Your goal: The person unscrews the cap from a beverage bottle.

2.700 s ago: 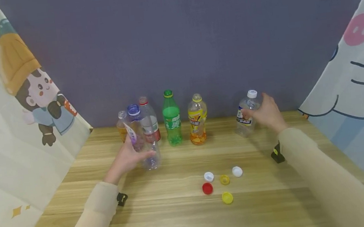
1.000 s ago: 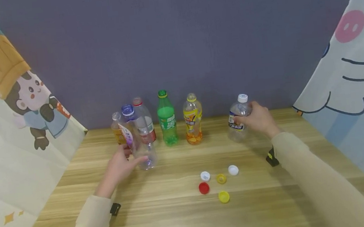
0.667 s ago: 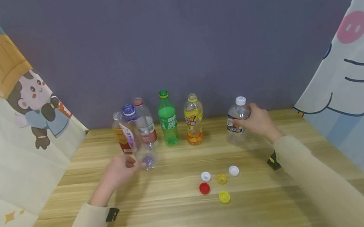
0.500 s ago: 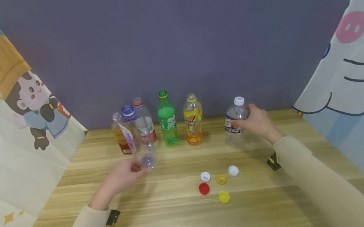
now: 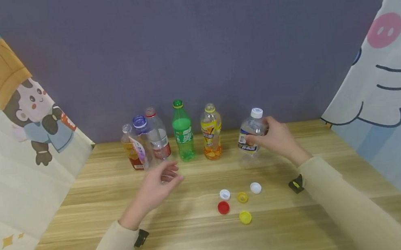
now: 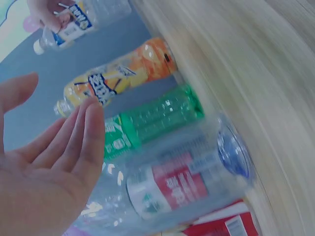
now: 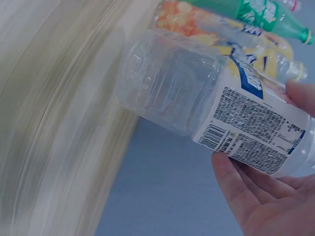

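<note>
My right hand [image 5: 277, 139] grips a clear plastic bottle [image 5: 248, 140] with a white cap and a blue-and-white label. It leans a little; whether its base touches the table I cannot tell. In the right wrist view, thumb and fingers are round the label of this bottle [image 7: 256, 118]. My left hand [image 5: 157, 186] holds nothing, its fingers loosely bent, in front of a clear bottle [image 5: 140, 141] with a blue neck and purple label. That hand hides the bottle's lower part. In the left wrist view the palm and fingers of my left hand [image 6: 49, 172] are spread.
Uncapped bottles stand along the back: an amber-labelled one [image 5: 134, 154], a red-labelled one [image 5: 160, 145], a green one [image 5: 183, 135] and a yellow-labelled one [image 5: 211, 134]. Several loose caps lie in front, among them a red cap [image 5: 223, 207] and a yellow cap [image 5: 245, 217]. A dark wall [image 5: 193, 52] rises behind.
My right hand has shifted left with the white-capped bottle. My left hand has let go of the blue-necked bottle, drawn back from it, then moved rightward across its front.
</note>
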### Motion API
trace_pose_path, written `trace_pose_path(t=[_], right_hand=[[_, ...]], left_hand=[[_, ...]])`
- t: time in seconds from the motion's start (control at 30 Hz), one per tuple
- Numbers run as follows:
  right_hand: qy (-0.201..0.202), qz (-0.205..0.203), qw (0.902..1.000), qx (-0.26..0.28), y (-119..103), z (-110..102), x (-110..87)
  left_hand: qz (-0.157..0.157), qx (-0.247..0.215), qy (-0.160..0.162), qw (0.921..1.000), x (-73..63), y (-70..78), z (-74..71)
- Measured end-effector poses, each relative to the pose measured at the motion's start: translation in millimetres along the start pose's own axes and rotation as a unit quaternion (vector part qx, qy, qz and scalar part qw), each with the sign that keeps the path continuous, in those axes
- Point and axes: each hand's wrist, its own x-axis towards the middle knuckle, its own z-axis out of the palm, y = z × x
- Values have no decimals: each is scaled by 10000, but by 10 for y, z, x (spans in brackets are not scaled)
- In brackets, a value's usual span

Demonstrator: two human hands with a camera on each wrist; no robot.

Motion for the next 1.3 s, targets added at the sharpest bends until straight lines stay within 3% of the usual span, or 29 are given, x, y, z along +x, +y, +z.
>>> trace_pose_path(t=[0.27,0.43,0.83,1.07,1.3], right_hand=[[300,-115,9992,244,-134,34,-109],[486,-160,9973,531,-246,68,-187],[340,-539,9904,1230,-501,191,-392],[327,-743,9842,1575,-629,156,-470],[296,-921,9778,1860,-786,142,-515]], left_hand=[[178,183,384,9989,47,126,65],[150,33,361,9992,92,209,129],[-164,-19,333,9993,214,449,251],[-276,5,24,9996,257,595,262],[-49,31,-400,9992,300,662,281]])
